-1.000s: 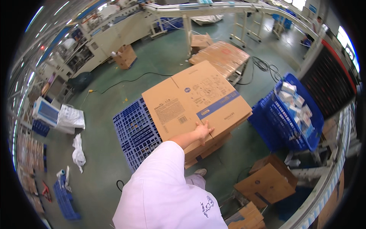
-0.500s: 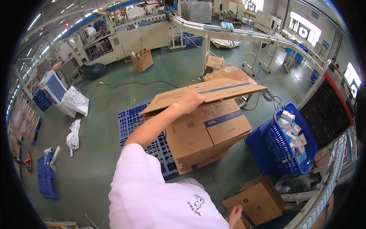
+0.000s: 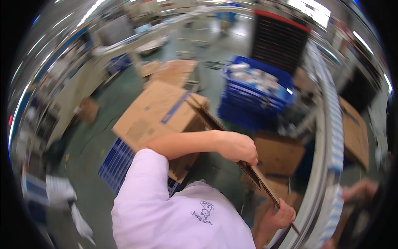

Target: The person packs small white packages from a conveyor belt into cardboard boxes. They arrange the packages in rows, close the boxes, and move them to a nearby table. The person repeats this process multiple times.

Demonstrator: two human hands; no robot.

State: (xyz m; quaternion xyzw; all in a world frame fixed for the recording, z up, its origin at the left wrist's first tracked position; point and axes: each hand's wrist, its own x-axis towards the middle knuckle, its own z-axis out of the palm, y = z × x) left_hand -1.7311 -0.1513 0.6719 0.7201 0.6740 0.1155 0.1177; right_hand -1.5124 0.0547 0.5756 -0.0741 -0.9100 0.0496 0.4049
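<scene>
A flattened brown carton (image 3: 265,186) is held nearly edge-on in front of me, slanting from the middle down to the lower right. My left hand (image 3: 237,146) is closed over its upper edge near the middle. Lower down, my right hand (image 3: 283,214) grips the same carton close to its near end. To the left lies a stack of flattened cartons (image 3: 151,110) on a blue plastic pallet (image 3: 115,161). Beyond the held carton, brown boxes (image 3: 275,151) stand low beside the conveyor, partly hidden by it. Motion blurs much of the picture.
A blue basket (image 3: 257,97) full of small white packs stands ahead. On the right runs a conveyor (image 3: 317,166) with a row of blue-and-white packs (image 3: 331,120). Past it are another person's hand (image 3: 360,189) and a brown carton (image 3: 352,128).
My left hand has carried the flattened carton off the stack and rightward, tilting it on edge. My right hand now grips it too. The view has turned right.
</scene>
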